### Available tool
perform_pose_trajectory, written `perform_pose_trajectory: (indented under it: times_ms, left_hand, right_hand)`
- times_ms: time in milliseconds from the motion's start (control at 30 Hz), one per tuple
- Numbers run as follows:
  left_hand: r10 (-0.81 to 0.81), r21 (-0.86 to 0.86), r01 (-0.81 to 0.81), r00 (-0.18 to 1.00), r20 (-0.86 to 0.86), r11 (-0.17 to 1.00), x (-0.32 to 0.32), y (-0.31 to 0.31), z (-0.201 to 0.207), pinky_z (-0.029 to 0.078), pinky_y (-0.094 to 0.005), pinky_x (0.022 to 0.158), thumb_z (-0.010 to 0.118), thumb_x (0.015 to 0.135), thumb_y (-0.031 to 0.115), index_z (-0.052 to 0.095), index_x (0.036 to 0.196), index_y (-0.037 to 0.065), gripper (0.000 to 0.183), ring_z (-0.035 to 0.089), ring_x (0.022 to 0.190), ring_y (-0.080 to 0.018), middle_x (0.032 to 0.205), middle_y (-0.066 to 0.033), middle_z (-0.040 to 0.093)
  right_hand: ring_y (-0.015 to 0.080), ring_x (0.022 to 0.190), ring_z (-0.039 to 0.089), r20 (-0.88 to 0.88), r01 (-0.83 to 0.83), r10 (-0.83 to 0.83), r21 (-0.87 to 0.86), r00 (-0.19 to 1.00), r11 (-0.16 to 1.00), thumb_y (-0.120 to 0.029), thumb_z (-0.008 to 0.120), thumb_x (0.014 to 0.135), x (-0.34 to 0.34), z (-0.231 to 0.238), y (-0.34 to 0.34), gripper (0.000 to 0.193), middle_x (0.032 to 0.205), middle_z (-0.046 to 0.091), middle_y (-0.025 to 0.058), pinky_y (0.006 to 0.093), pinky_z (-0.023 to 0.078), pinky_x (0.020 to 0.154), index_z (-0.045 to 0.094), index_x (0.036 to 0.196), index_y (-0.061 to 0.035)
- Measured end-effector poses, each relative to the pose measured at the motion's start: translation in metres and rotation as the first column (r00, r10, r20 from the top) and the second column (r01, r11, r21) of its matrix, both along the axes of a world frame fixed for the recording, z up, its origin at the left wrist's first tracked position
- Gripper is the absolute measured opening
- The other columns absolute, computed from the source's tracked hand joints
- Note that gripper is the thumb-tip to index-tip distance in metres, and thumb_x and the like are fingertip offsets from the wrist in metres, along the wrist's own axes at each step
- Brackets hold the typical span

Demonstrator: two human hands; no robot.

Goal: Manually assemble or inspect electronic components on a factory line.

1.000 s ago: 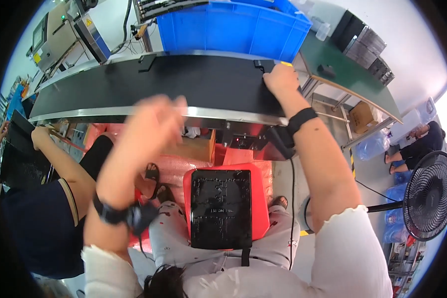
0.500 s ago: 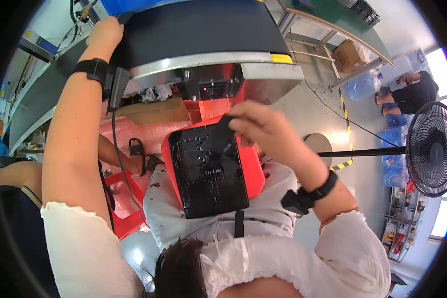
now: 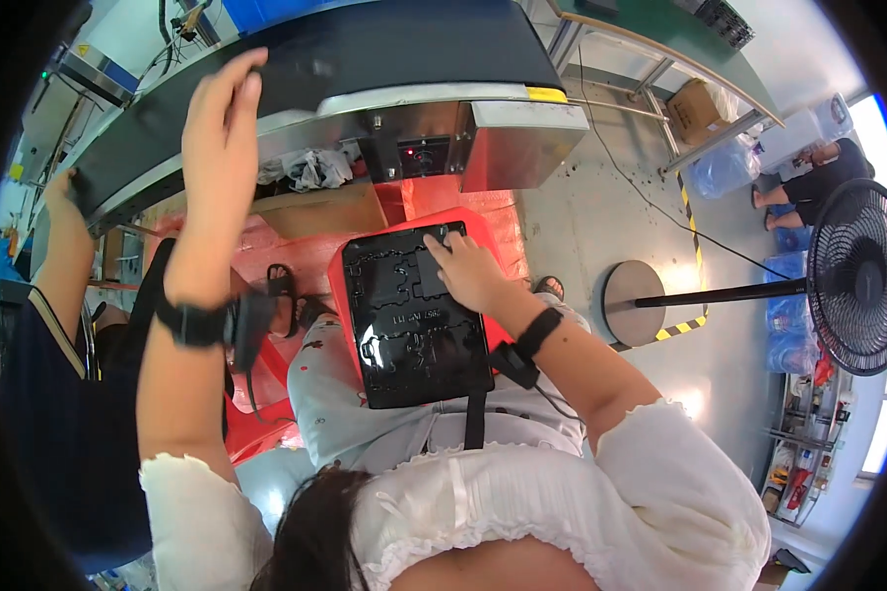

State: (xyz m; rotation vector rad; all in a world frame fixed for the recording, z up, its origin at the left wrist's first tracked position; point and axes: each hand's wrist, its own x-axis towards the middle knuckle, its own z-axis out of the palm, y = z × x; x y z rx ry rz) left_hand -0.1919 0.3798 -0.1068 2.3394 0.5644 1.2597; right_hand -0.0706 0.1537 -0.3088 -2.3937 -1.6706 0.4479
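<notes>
My right hand (image 3: 468, 271) lay on the black tray (image 3: 414, 315) that rested across my lap, on top of a red bin (image 3: 483, 231). Its fingers (image 3: 439, 241) were bent and pressed down on a small dark part near the tray's far edge; I could not tell whether they gripped it. My left hand (image 3: 222, 113) was raised over the edge of the black conveyor belt (image 3: 384, 44), fingers loosely open and holding nothing. Another person's arm (image 3: 64, 246) reached to the belt at my left, and a black fan (image 3: 852, 276) stood at my right
</notes>
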Motion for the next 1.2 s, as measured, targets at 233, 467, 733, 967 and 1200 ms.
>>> perform_pose_trajectory:
  times_ms: [233, 467, 733, 967, 1200]
  left_hand:
    - [-0.339, -0.297, 0.235, 0.865, -0.370, 0.925, -0.054, -0.068, -0.098, 0.041, -0.0318, 0.075, 0.050, 0.084, 0.007, 0.058, 0.103, 0.003, 0.021, 0.052, 0.083, -0.0246, 0.086, -0.0119, 0.053]
    - [-0.471, -0.436, 0.264, 0.740, -0.480, 0.860, -0.041, -0.055, -0.237, 0.041, -0.0336, 0.082, 0.054, 0.080, 0.004, 0.058, 0.108, 0.010, 0.029, 0.050, 0.098, -0.0299, 0.106, -0.0143, 0.051]
    - [-0.186, -0.081, 0.179, 0.715, -0.674, 0.981, -0.073, -0.114, -0.223, 0.029, -0.0420, 0.100, 0.054, 0.082, 0.020, 0.043, 0.124, 0.004, 0.046, 0.030, 0.124, -0.0371, 0.137, -0.0177, 0.027]
    - [-0.211, -0.318, -0.061, 0.629, -0.748, 0.946, -0.141, -0.164, -0.235, 0.025, -0.0530, 0.099, 0.055, 0.081, 0.025, 0.023, 0.134, 0.002, 0.066, 0.018, 0.130, -0.0316, 0.141, -0.0180, 0.016]
    - [-0.205, -0.382, -0.130, 0.667, -0.717, 0.915, -0.173, -0.173, -0.243, 0.023, -0.0553, 0.099, 0.059, 0.078, 0.030, 0.017, 0.138, 0.019, 0.074, 0.012, 0.132, -0.0334, 0.142, -0.0199, 0.007]
  right_hand:
    - [0.0325, 0.121, 0.032, 0.130, -0.208, 0.211, -0.032, 0.969, 0.978, -0.025, 0.058, 0.076, -0.055, -0.016, -0.074, 0.058, 0.132, 0.033, 0.0158, 0.0522, 0.034, 0.090, 0.038, 0.127, -0.0068]
    - [0.0350, 0.124, 0.027, 0.142, -0.110, 0.124, -0.104, 0.982, 0.988, -0.024, 0.060, 0.075, -0.056, -0.003, -0.083, 0.057, 0.136, 0.026, 0.0196, 0.0520, 0.033, 0.092, 0.040, 0.126, -0.0080]
    - [0.0371, 0.122, 0.030, 0.098, -0.092, 0.115, -0.217, 0.988, 0.972, -0.027, 0.063, 0.073, -0.050, 0.002, -0.105, 0.066, 0.136, 0.025, 0.0213, 0.0515, 0.035, 0.092, 0.035, 0.129, -0.0095]
    - [0.0372, 0.117, 0.037, 0.181, -0.035, 0.128, -0.441, 0.975, 0.897, -0.034, 0.063, 0.074, -0.060, -0.002, -0.109, 0.084, 0.136, 0.025, 0.0230, 0.0500, 0.040, 0.088, 0.013, 0.138, -0.0121]
    - [0.0388, 0.110, 0.044, 0.146, -0.057, 0.130, -0.422, 0.981, 0.905, -0.027, 0.061, 0.076, -0.063, -0.015, -0.105, 0.077, 0.132, 0.029, 0.0224, 0.0458, 0.042, 0.088, 0.016, 0.137, -0.0098]
